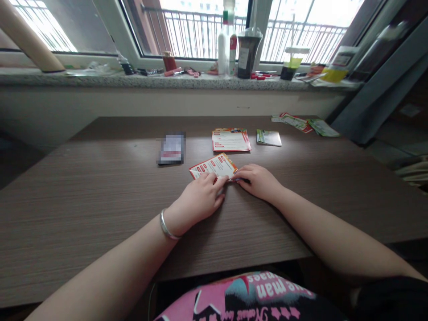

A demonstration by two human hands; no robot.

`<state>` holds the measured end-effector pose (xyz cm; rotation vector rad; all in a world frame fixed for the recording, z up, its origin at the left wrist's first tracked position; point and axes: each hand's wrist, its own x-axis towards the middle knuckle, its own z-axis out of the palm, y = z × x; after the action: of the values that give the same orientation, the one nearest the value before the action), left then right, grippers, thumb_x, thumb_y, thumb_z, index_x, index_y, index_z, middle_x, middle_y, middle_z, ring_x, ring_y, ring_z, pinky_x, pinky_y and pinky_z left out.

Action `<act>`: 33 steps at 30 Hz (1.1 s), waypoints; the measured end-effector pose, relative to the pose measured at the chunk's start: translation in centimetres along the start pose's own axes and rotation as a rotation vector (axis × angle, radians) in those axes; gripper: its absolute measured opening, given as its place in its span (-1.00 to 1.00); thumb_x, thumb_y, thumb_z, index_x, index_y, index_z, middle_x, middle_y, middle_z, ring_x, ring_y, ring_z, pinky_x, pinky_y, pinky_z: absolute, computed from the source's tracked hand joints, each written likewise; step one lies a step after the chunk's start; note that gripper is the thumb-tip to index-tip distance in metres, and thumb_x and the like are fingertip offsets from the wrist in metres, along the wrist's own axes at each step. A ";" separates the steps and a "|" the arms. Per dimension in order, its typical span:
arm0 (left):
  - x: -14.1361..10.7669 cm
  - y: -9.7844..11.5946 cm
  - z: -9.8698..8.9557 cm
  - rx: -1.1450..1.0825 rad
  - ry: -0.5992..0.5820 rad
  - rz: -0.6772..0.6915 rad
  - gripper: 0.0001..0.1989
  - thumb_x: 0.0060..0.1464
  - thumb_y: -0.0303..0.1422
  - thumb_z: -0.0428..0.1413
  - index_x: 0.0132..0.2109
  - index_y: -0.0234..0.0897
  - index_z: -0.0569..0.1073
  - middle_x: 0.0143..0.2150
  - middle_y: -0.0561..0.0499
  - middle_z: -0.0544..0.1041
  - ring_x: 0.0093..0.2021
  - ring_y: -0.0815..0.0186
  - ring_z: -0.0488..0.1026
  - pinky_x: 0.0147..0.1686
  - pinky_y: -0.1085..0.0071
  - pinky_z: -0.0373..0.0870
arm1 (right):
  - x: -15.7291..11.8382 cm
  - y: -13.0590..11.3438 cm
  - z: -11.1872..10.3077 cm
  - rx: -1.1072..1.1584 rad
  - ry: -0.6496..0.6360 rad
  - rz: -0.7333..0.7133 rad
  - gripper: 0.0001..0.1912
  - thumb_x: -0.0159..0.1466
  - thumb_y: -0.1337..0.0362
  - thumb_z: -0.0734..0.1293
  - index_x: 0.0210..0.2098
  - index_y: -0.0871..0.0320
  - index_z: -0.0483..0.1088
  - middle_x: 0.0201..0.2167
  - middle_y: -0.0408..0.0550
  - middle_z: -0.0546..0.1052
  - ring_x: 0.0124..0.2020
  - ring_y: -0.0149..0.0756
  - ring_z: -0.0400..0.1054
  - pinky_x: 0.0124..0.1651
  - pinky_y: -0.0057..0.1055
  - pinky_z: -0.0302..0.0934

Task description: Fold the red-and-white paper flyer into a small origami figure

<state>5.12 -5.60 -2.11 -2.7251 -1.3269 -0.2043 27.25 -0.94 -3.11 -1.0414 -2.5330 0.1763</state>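
Note:
A white card with red and orange print (216, 165) lies tilted on the brown table. My left hand (204, 195) rests over its near edge, fingers bent and pressed on it. My right hand (257, 180) has its fingers closed together at the card's right corner, where a small dark bit shows under the fingertips. Beyond the card is a stack of similar red-edged cards (231, 140). To the right of that stack sits a smaller pile of green and white cards (269, 138).
A blurred-out dark-edged object (171, 149) lies to the left on the table (100, 200). More green and red packets (297, 122) are at the back right. Bottles, a dark cup (246, 55) and small items line the stone windowsill (200, 82).

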 end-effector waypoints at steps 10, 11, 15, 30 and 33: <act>-0.3 0.1 0.0 -0.016 0.001 0.009 -0.55 0.27 -0.28 -0.06 0.27 -0.21 0.28 0.01 -0.19 0.40 0.08 0.05 0.31 0.09 0.12 0.32 | -0.3 -0.7 -0.4 -0.109 -0.055 -0.021 -0.74 0.34 0.30 0.23 -0.15 0.10 0.57 -0.15 -0.01 0.58 -0.13 -0.22 0.42 -0.03 -0.30 0.27; -0.3 0.0 0.1 -0.011 0.006 0.013 -0.55 0.27 -0.28 -0.06 0.27 -0.22 0.28 0.02 -0.19 0.40 0.11 0.04 0.29 0.11 0.11 0.30 | -0.3 -0.8 -0.5 -0.118 -0.059 -0.020 -0.73 0.34 0.30 0.22 -0.16 0.10 0.57 -0.15 -0.02 0.58 -0.13 -0.22 0.42 -0.04 -0.31 0.27; -0.4 -0.1 0.5 -0.001 0.021 0.025 -0.54 0.28 -0.27 -0.08 0.28 -0.24 0.26 0.08 -0.20 0.39 0.18 0.01 0.22 0.19 0.07 0.22 | -0.3 -1.2 -0.7 -0.153 -0.065 -0.002 -0.73 0.34 0.31 0.22 -0.17 0.11 0.57 -0.16 -0.02 0.58 -0.14 -0.22 0.43 -0.07 -0.33 0.27; -0.5 -0.5 0.6 -0.097 0.056 -0.086 -0.54 0.21 -0.25 0.02 0.20 -0.33 0.29 0.17 -0.22 0.35 0.21 0.03 0.26 0.21 0.11 0.24 | -0.3 -1.4 -0.7 -0.196 -0.078 0.035 -0.72 0.36 0.35 0.19 -0.08 0.06 0.51 -0.11 -0.04 0.57 -0.10 -0.24 0.41 -0.10 -0.37 0.25; -0.2 -1.4 1.0 -0.181 0.119 -0.203 -0.45 0.17 -0.29 0.06 0.26 -0.36 0.20 0.25 -0.26 0.28 0.27 0.03 0.22 0.24 0.09 0.21 | -0.2 -1.1 -0.5 -0.209 -0.041 0.078 -0.69 0.35 0.39 0.18 -0.01 0.11 0.46 -0.10 0.01 0.56 -0.09 -0.23 0.38 -0.08 -0.35 0.23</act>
<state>4.02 -4.73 -3.04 -2.6655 -1.6218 -0.5185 26.84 -1.82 -2.44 -1.2278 -2.5919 -0.0471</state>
